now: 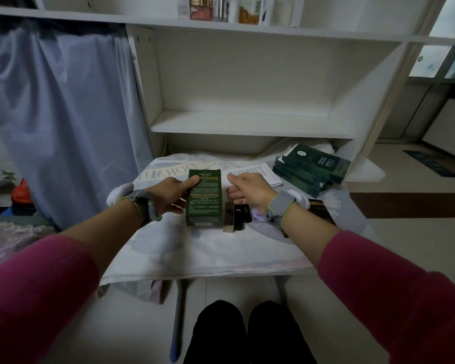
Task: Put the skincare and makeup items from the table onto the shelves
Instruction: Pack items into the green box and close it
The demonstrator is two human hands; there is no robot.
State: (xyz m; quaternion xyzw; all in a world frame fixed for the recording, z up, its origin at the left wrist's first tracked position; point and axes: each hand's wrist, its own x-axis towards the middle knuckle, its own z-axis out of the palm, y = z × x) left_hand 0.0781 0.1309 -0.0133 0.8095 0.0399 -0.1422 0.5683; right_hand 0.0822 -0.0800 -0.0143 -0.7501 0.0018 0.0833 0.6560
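While the left hand (168, 195) grasps the green box (204, 203), right hand (251, 191) fingers (233, 192) hover released beside it.

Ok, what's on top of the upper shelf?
On the upper shelf: a gold-lidded jar, a silver bottle, an amber bottle and a white container. The bottles' tops are out of frame; anything behind them is hidden.

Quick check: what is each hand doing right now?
Left hand: grips the green box.
Right hand: loosely curled beside the box, holding nothing.
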